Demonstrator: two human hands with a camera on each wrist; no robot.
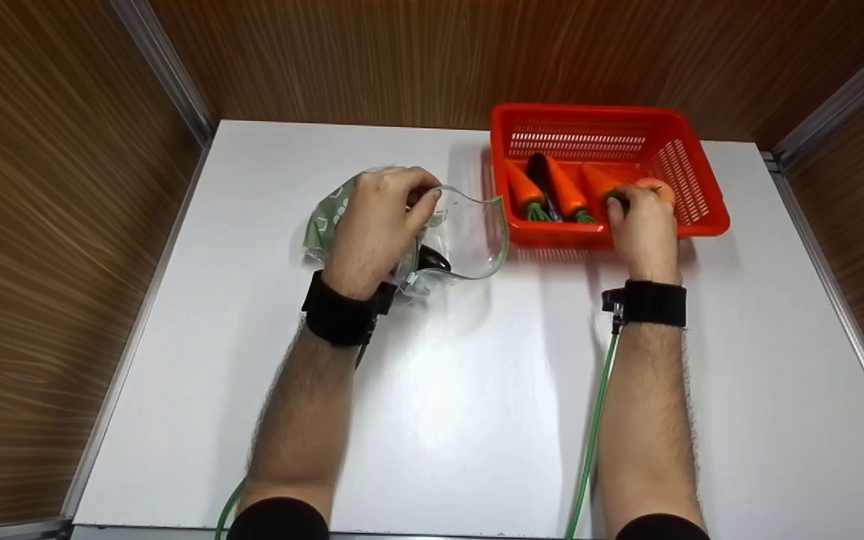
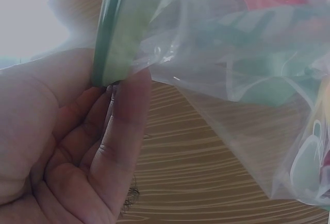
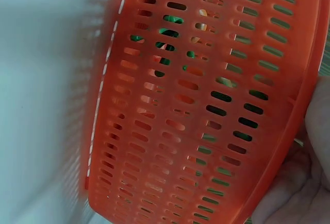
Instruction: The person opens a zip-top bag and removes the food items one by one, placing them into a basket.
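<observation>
My left hand (image 1: 383, 217) pinches the green-edged rim of a clear plastic zip bag (image 1: 477, 232) between thumb and fingers, and the bag's mouth stands open to the right. Green with white print shows on the bag, and a dark, glossy eggplant (image 1: 433, 259) lies inside it. My right hand (image 1: 646, 229) reaches over the near rim of a red basket (image 1: 507, 142); its thumb and fingers close on the top end of an orange carrot (image 1: 598, 180). A round peach-coloured fruit or vegetable (image 1: 661, 187) lies just beyond those fingers. In the right wrist view the basket wall hides the fingertips.
Two more carrots, one at the left (image 1: 523, 187) and one in the middle (image 1: 567, 187), lie in the basket with a dark eggplant (image 1: 541, 176) between them. The white table (image 1: 439, 412) is bounded by wood-grain panels (image 1: 327, 60). Green cables (image 1: 593, 435) trail from both wristbands.
</observation>
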